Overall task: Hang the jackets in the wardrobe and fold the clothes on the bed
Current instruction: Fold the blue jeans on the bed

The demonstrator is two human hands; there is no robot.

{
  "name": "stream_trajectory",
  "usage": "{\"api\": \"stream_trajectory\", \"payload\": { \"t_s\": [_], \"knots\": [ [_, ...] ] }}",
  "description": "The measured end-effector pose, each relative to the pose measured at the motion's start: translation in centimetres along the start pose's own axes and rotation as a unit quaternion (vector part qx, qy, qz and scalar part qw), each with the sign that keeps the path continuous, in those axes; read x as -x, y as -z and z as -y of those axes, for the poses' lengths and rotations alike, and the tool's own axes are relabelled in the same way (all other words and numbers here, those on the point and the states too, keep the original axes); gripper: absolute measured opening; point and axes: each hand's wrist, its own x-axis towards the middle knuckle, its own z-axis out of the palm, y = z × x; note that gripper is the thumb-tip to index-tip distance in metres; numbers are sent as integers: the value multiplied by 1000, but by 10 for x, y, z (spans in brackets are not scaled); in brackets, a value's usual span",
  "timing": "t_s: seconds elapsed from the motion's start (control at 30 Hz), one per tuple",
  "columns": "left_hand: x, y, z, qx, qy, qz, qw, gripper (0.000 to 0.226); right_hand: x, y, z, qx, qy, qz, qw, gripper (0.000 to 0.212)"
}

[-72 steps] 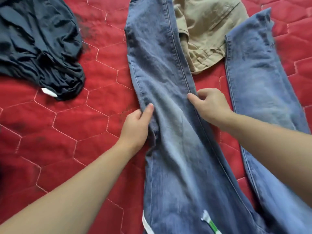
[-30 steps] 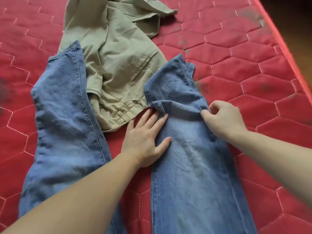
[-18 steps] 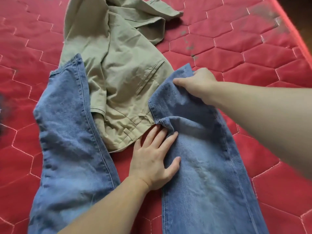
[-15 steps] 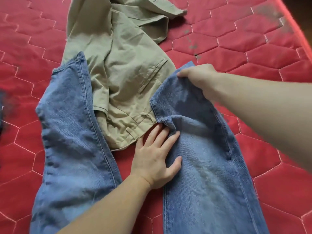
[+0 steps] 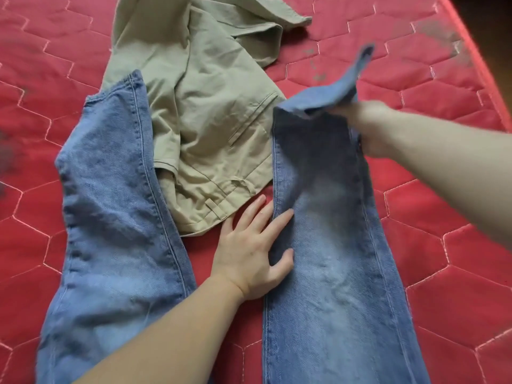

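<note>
A red quilted bed [image 5: 415, 245] with hexagon stitching fills the view, its edge running off at two o'clock. Blue jeans [image 5: 116, 217] lie on it, one leg at eight o'clock and the other at five o'clock. A khaki garment [image 5: 205, 106] lies crumpled at twelve o'clock, partly under the eight o'clock leg.

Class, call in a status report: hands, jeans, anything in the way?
Left hand flat on right jeans leg. Right hand lifting that leg's hem. Khaki garment lying between the legs.
</note>
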Motion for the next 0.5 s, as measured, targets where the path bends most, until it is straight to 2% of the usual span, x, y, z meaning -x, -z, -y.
{"api": "stream_trajectory", "payload": {
  "t_s": [0.07,0.17,0.27,0.33,0.4,0.43,0.47,0.5],
  "knots": [
    [0,0,1,0,1,1,1000,65,-8,10,-23,54,20,-27,998,31],
    [0,-1,0,-8,0,1,1000,64,-14,13,-33,58,55,-87,993,38],
    [0,-1,1,-8,2,2,1000,64,-22,10,-22,69,77,-159,982,70],
    [0,-1,1,-12,2,1,1000,64,-27,8,-14,133,95,-215,963,89],
    [-1,-1,1,-14,0,-3,1000,64,-27,12,-9,204,129,-240,940,102],
    [-1,-2,1,-14,1,-5,1000,64,-26,14,-7,229,148,-236,933,101],
    [-1,-2,1,-15,0,-6,1000,64,-26,17,-6,263,176,-227,921,90],
    [0,-3,2,-15,-2,-7,1000,64,-26,19,-5,317,215,-212,899,68]
  ]
}}
